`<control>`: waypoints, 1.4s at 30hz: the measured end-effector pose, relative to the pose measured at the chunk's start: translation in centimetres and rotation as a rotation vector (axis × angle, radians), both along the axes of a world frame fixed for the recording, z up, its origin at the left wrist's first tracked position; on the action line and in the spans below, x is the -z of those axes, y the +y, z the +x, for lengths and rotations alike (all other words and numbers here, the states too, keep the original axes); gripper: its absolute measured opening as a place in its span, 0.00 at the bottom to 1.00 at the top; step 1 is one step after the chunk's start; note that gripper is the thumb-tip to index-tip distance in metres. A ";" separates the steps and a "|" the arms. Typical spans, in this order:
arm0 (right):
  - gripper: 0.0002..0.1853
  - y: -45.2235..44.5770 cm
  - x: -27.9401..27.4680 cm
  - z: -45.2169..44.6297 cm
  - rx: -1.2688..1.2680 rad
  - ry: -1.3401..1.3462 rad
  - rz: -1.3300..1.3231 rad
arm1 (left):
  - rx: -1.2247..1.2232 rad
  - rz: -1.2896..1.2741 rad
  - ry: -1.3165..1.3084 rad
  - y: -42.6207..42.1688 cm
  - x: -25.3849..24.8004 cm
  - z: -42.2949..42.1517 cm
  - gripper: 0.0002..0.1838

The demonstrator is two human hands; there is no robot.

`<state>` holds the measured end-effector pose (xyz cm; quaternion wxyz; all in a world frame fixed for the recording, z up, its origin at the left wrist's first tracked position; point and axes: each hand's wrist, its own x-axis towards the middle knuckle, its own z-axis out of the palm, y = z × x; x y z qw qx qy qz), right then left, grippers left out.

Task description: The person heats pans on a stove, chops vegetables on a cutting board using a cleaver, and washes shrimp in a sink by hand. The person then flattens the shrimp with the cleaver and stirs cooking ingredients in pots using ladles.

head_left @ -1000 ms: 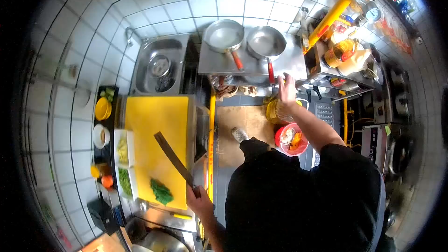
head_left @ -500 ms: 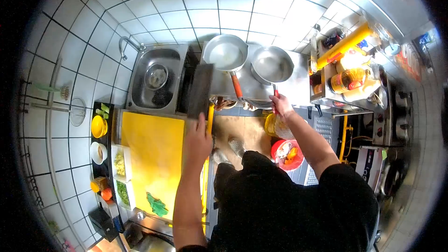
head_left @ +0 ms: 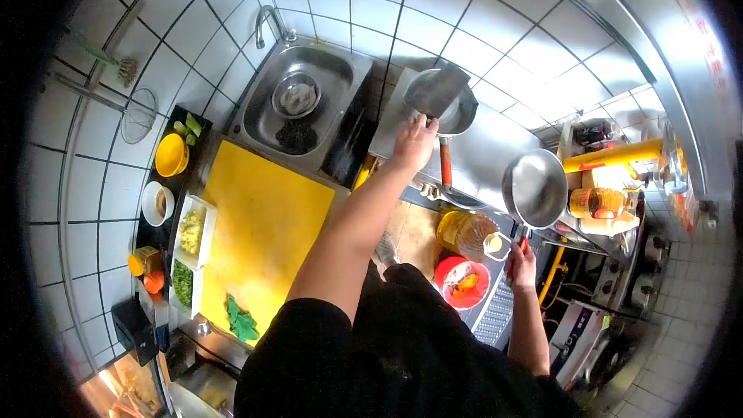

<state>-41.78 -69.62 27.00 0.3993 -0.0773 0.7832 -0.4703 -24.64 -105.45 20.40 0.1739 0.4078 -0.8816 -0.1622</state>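
My left hand (head_left: 414, 142) is stretched forward and closed on a cleaver (head_left: 439, 91). The cleaver's broad grey blade lies over the steel saucepan (head_left: 463, 114) with the orange-red handle, covering part of its inside; whether blade and pan touch I cannot tell. My right hand (head_left: 522, 265) grips the handle of a second steel saucepan (head_left: 535, 190), which looks bare inside and is held at the right end of the steel counter (head_left: 495, 161).
A sink (head_left: 255, 101) holds a steel bowl (head_left: 296, 95). On the yellow cutting board (head_left: 267, 224) lies a green cloth (head_left: 241, 319). White tubs of chopped food (head_left: 192, 232) line its left side. An oil jug (head_left: 464, 234) and red bowl (head_left: 462, 282) stand low before me.
My left hand has swung the cleaver forward and right, from beside the board to over the first saucepan. My right hand has lifted the second saucepan rightward. The view has turned.
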 end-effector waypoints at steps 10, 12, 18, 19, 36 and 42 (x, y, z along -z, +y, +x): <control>0.09 4.1 1.4 4.2 0.299 -0.103 -0.103 | -0.896 0.084 0.547 -12.4 12.2 15.4 0.24; 0.09 5.2 1.8 4.2 0.343 -0.153 -0.126 | -1.081 0.249 0.678 -16.5 16.1 20.7 0.24; 0.07 4.4 -0.3 6.1 0.496 -0.054 -0.076 | -1.430 0.878 0.704 -22.9 18.2 28.2 0.26; 0.08 4.2 -0.5 6.4 0.542 -0.014 -0.052 | -1.464 0.922 0.657 -23.7 18.3 28.5 0.25; 0.07 3.9 -2.1 7.3 0.643 0.017 0.017 | -1.322 1.269 1.242 -28.4 27.8 30.4 0.12; 0.07 3.3 -1.4 7.3 0.598 0.005 -0.019 | -1.209 1.269 1.311 -28.3 26.6 30.0 0.14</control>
